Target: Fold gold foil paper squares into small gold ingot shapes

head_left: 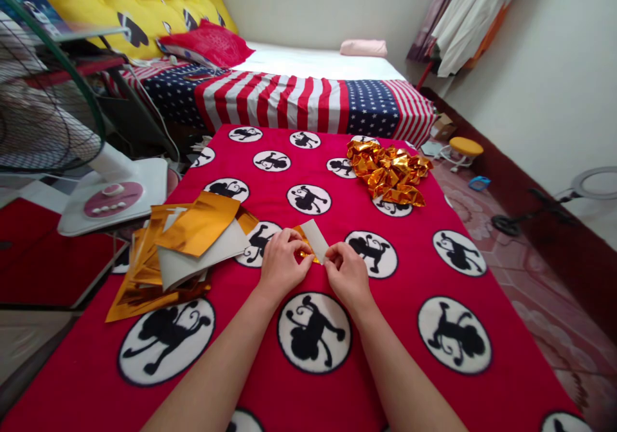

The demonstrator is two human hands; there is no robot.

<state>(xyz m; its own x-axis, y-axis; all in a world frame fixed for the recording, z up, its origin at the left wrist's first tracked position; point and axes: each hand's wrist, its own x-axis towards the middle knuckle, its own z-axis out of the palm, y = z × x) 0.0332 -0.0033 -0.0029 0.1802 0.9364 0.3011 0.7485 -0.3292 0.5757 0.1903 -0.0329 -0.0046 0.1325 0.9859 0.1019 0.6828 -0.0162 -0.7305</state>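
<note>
Between my hands, at the middle of the table, is a sheet of gold foil paper (315,239) with a pale grey back, partly folded over. My left hand (285,261) pinches its left side, where a strip of gold shows by the fingers. The near right corner is gripped between thumb and fingers of my right hand (348,271). To the left lies a loose stack of flat gold paper sheets (197,226), some showing the grey side. A heap of folded gold paper pieces (388,168) sits at the far right of the table.
A red cloth with black monkey prints (385,329) covers the table. At the left stands a fan (113,168) on a white base. Beyond the table is a bed (299,101) with a striped cover; a yellow stool (465,146) is on the floor at right.
</note>
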